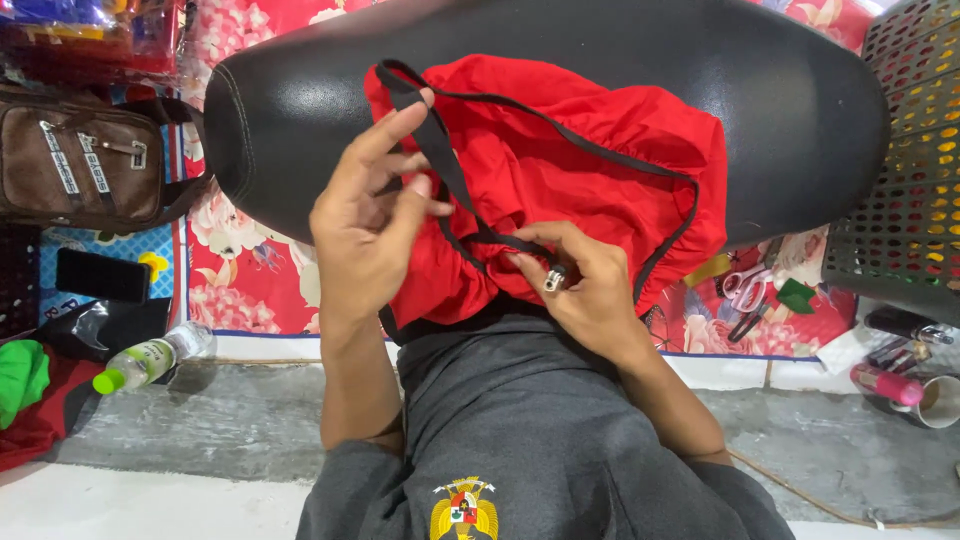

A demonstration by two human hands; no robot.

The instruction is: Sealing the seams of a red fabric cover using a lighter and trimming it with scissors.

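Threading black band through red cover's hem | left hand (372, 215): fingers pinched on black band (440, 160), just above fingertips | right hand (580, 280): fingers closed on small metal pin (554, 280) at band's end | red cover (580, 150) lies under both hands on black seat (780, 110) | advice: keep band flat, untwisted; feed in short pushes.

The left hand (370, 215) pinches the black elastic strap (440, 160) of the red cover (590, 160), while the right hand (585, 285) grips a small metal piece (553, 280).
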